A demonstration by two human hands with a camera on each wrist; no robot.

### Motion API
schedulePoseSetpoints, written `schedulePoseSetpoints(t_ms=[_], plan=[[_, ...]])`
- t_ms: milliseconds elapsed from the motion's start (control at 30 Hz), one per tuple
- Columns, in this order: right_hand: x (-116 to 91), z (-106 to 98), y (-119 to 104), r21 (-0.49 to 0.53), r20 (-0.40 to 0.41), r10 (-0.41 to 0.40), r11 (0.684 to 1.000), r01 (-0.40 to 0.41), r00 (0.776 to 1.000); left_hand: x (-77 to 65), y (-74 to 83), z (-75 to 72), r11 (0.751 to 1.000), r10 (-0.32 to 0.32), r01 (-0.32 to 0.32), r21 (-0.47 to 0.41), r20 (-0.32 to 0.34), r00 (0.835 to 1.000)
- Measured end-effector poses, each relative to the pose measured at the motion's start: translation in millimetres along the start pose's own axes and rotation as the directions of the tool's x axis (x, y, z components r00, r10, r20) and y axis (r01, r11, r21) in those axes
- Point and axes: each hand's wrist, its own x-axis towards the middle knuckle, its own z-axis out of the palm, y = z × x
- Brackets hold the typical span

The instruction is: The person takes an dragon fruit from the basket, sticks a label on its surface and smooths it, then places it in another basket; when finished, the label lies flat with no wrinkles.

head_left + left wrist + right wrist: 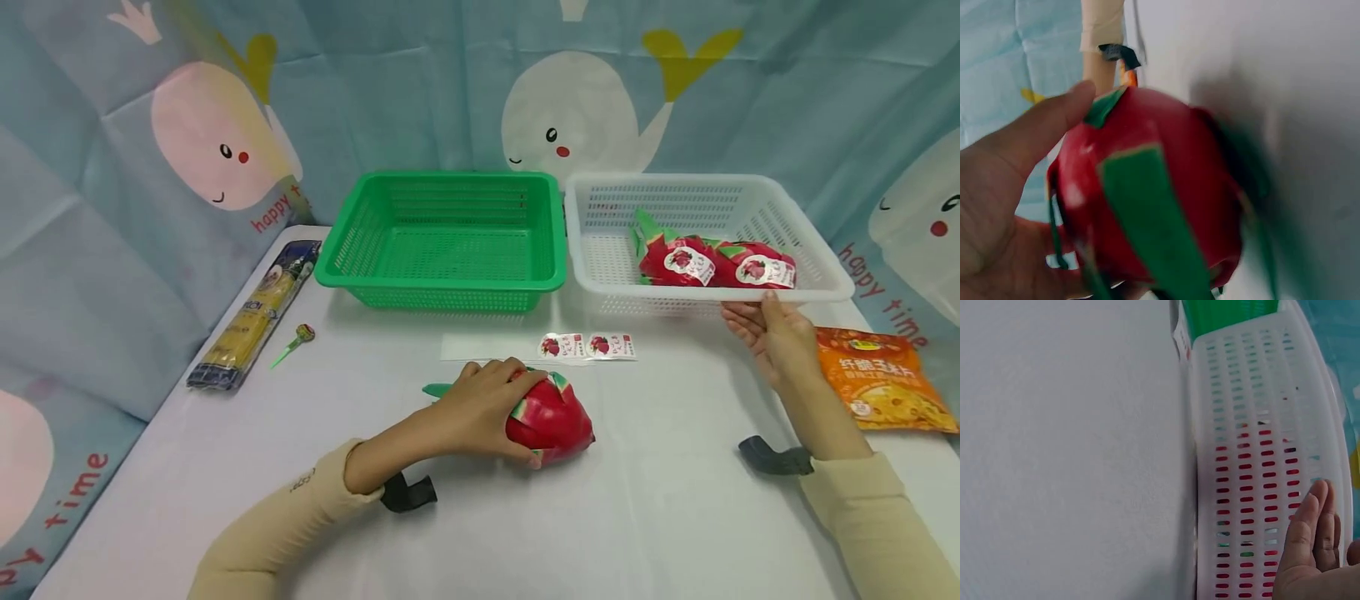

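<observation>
My left hand (491, 412) grips a red dragon fruit (558, 421) with green leaf tips, low over the white table. Up close in the left wrist view, the dragon fruit (1166, 187) shows its green flaps, with the thumb and fingers around one side. At the right, my right hand (780, 337) holds the front rim of a white basket (652, 294), thumb at the rim and fingers beneath it. The right wrist view has those fingers (1305, 534) against the slotted wall. Inside that basket lie two dragon fruits (678, 260) bearing white stickers.
A green basket (442, 283) stands left of the white one. A strip of fruit-print stickers (561, 346) lies in front of them. Farther left are a yellow noodle-like pack (255, 321) and a lollipop (303, 333). An orange snack bag (885, 379) sits beside the right forearm.
</observation>
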Motion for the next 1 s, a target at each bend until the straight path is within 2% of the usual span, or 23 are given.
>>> schedulePoseSetpoints(t_ms=[167, 233, 267, 300, 333, 367, 400, 467, 500, 533, 600, 667, 767, 800, 867, 933, 1000], plan=[[-0.3, 6.9, 5.9, -0.183, 0.105, 0.032, 0.983, -0.012, 0.994, -2.9, -3.5, -6.8, 0.996, -0.031, 0.033, -0.081, 0.036, 0.999], [1.2, 11.8, 10.9, -0.298, 0.163, 0.051, 0.954, 0.0, 0.985, -3.6, -5.5, -8.6, 0.994, -0.028, 0.032, -0.104, 0.042, 0.999], [2.0, 14.8, 13.7, -0.383, 0.195, 0.066, 0.924, 0.014, 0.978, -3.9, -6.6, -9.9, 0.993, -0.025, 0.03, -0.117, 0.045, 0.999], [2.7, 18.3, 16.4, -0.482, 0.242, 0.085, 0.875, 0.044, 0.967, -3.9, -7.8, -11.4, 0.991, -0.021, 0.027, -0.132, 0.046, 0.999], [2.9, 22.4, 19.1, -0.594, 0.277, 0.108, 0.8, 0.082, 0.955, -3.6, -9.2, -13.5, 0.988, -0.017, 0.024, -0.15, 0.048, 0.999], [2.9, 27.0, 22.1, -0.69, 0.314, 0.13, 0.712, 0.132, 0.94, -3.1, -11.1, -16.0, 0.986, -0.014, 0.022, -0.167, 0.052, 0.999], [2.9, 32.6, 25.7, -0.772, 0.352, 0.141, 0.603, 0.202, 0.925, -2.5, -13.7, -19.0, 0.982, -0.013, 0.023, -0.187, 0.055, 0.998], [3.4, 45.7, 34.2, -0.864, 0.421, 0.154, 0.369, 0.343, 0.894, -0.2, -22.4, -25.5, 0.97, -0.018, 0.031, -0.239, 0.057, 0.998], [3.9, 52.7, 39.0, -0.872, 0.454, 0.159, 0.283, 0.4, 0.877, 1.6, -28.2, -29.2, 0.963, -0.023, 0.037, -0.267, 0.055, 0.998], [4.7, 60.0, 44.2, -0.875, 0.471, 0.164, 0.216, 0.434, 0.867, 3.8, -35.4, -32.4, 0.956, -0.031, 0.045, -0.289, 0.052, 0.998], [6.9, 73.6, 55.5, -0.858, 0.513, 0.154, 0.11, 0.501, 0.844, 8.5, -52.9, -37.2, 0.942, -0.061, 0.071, -0.328, 0.042, 0.997], [8.8, 85.1, 65.3, -0.837, 0.545, 0.152, 0.048, 0.544, 0.825, 13.6, -72.4, -39.3, 0.932, -0.091, 0.092, -0.35, 0.018, 0.996], [10.9, 97.0, 76.2, -0.815, 0.566, 0.139, -0.051, 0.577, 0.813, 19.2, -100.5, -35.2, 0.922, -0.139, 0.122, -0.367, -0.02, 0.99], [11.5, 100.0, 78.8, -0.81, 0.571, 0.134, -0.072, 0.583, 0.81, 20.6, -108.4, -32.4, 0.919, -0.16, 0.136, -0.369, -0.034, 0.987], [13.5, 104.4, 83.4, -0.805, 0.572, 0.13, -0.102, 0.585, 0.81, 22.8, -120.7, -25.6, 0.912, -0.211, 0.175, -0.37, -0.059, 0.976], [15.0, 107.7, 86.7, -0.805, 0.568, 0.134, -0.115, 0.582, 0.812, 24.8, -128.6, -17.8, 0.905, -0.265, 0.22, -0.365, -0.079, 0.961], [15.9, 110.2, 88.9, -0.805, 0.564, 0.141, -0.124, 0.58, 0.814, 27.1, -133.3, -10.8, 0.89, -0.331, 0.278, -0.361, -0.094, 0.939]])
